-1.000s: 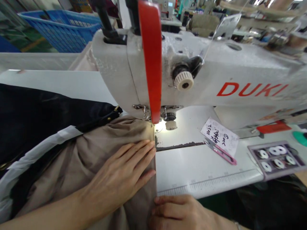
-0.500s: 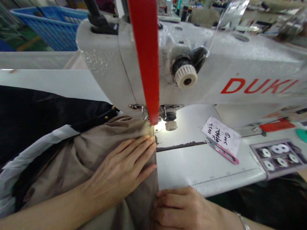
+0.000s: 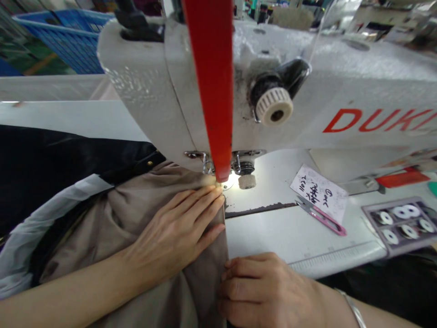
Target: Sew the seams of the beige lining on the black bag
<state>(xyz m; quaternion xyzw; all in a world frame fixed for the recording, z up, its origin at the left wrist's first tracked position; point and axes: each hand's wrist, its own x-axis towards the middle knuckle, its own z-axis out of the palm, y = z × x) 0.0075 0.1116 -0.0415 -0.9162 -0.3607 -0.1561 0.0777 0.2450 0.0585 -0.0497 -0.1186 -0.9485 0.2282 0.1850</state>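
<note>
Brown fabric (image 3: 133,205) lies bunched on the machine bed, its straight right edge running up to the needle area of the white sewing machine (image 3: 143,86). My left hand (image 3: 180,228) rests flat on this fabric, fingers stretched, the tips just in front of the presser area. Nearer to me, my right hand (image 3: 259,291) has its fingers curled round the fabric's edge, pinching it. A red bar (image 3: 213,91) hangs in front of the needle and hides it. Black cloth (image 3: 68,141) with a white strip (image 3: 54,205) joins the brown fabric at left.
Pink-handled thread snips (image 3: 324,218) lie on a written paper note (image 3: 321,191) at right. Beside them sits a bobbin tray (image 3: 378,214) with several bobbins. A blue basket (image 3: 68,41) stands behind the table. A ruler scale (image 3: 321,259) runs along the table's front edge.
The fabric edge and my left fingertips sit slightly closer to the needle area. My right hand has moved a little up with the edge. The view has shifted slightly.
</note>
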